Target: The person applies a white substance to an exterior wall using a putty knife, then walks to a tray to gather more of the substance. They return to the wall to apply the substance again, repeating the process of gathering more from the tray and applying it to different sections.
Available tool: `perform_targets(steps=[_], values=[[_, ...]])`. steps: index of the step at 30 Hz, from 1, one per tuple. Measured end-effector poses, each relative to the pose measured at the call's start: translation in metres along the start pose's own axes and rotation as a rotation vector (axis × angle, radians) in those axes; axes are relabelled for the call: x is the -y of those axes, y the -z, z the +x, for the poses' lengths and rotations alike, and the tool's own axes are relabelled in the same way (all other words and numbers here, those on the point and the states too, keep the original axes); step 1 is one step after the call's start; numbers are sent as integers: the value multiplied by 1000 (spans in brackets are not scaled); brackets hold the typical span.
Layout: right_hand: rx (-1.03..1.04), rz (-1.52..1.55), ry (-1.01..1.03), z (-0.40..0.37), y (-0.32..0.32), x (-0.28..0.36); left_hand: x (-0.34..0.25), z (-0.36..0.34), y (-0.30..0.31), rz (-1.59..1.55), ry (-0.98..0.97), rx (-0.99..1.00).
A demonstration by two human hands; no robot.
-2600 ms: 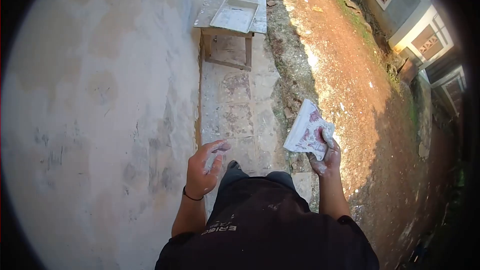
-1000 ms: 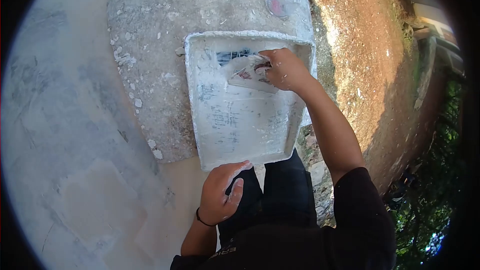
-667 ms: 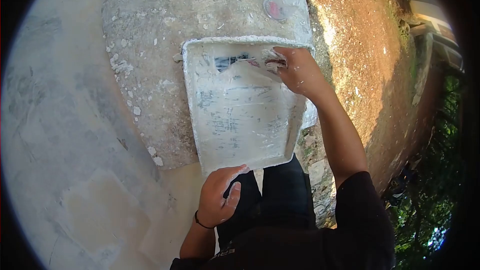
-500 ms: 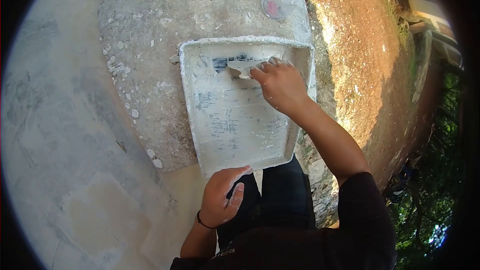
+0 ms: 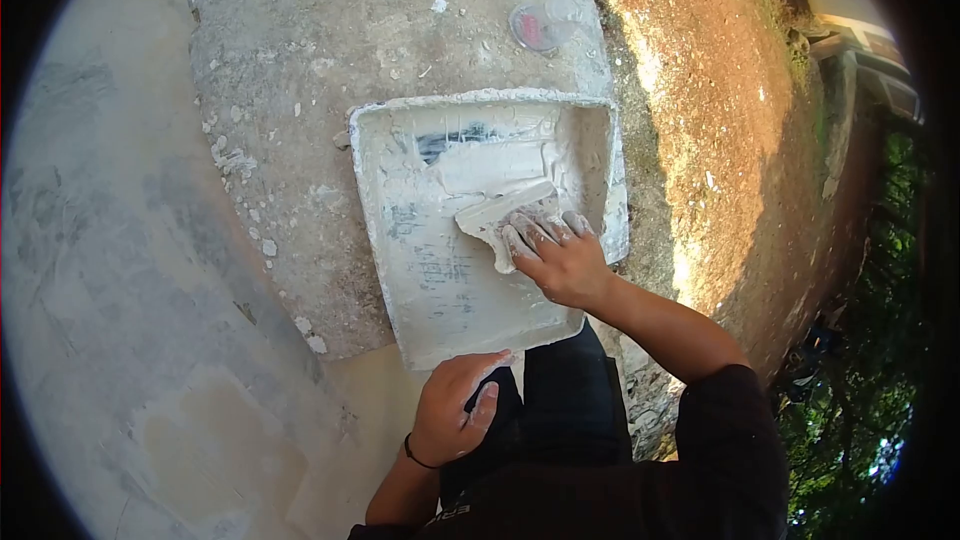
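Over the tray (image 5: 592,160) I can see the person's right hand (image 5: 565,260) grasping a smeared spreader (image 5: 505,215), fingers laid along its face; the tool is inside the tray, around the middle, just nearer than a thick band of white paste (image 5: 490,168). The left hand (image 5: 455,405) is at the tray's near edge, loosely curled and free, though I can't tell if it touches the rim. Beyond the tray's far edge, a clear plastic container (image 5: 538,28) lies on the speckled tabletop (image 5: 290,140)
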State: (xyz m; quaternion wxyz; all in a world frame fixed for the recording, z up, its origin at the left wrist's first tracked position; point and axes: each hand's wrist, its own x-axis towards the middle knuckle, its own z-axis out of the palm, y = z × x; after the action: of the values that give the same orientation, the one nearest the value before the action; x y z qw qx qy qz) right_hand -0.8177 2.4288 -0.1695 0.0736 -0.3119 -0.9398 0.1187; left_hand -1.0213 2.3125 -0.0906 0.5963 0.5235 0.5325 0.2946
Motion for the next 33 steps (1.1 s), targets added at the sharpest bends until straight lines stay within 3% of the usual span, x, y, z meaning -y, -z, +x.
perform_targets(steps=[3,22,31,33], values=[[-94,-37,-50,0,-8,1,-3,1,-3,2,1,12],[-140,13,-88,-3,-21,-10,-4,8,-14,41,-62,5],[-102,62,-208,0,-4,6,5,16,-18,90,13,-234],[-42,152,-353,10,5,12,4,24,-22,122,17,-283]])
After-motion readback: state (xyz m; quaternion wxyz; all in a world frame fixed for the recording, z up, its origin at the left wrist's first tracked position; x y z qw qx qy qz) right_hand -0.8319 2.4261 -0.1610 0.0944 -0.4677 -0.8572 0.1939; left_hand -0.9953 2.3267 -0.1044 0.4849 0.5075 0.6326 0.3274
